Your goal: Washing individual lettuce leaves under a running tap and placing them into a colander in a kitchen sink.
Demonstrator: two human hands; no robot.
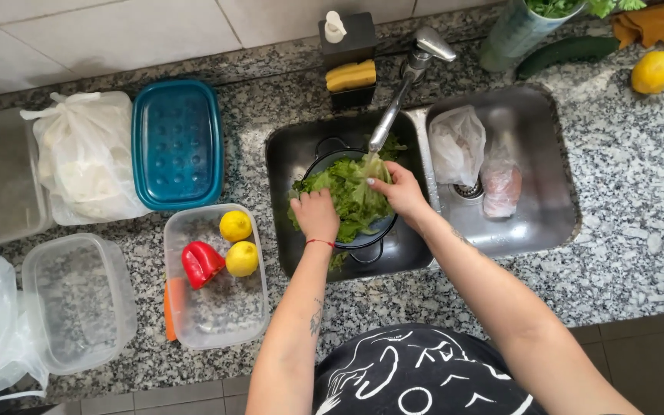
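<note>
Head view: two hands (315, 217) (401, 190) in one lettuce (347, 196) colander (374, 238).

I see lettuce (350, 196) in the colander (363, 240) under my hands; the tub (217, 307) sits left of my left hand (315, 215), the bags (459, 146) right of my right hand (401, 190).

Bright, even daylight, soft shadows, mild glare on the faucet (416, 73), edges perhaps slightly bowed

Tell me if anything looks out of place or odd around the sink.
Two plastic bags lie in the right basin, close around its drain. An orange item sticks out from under the clear container. Otherwise both hands just rest on lettuce in the colander.
</note>
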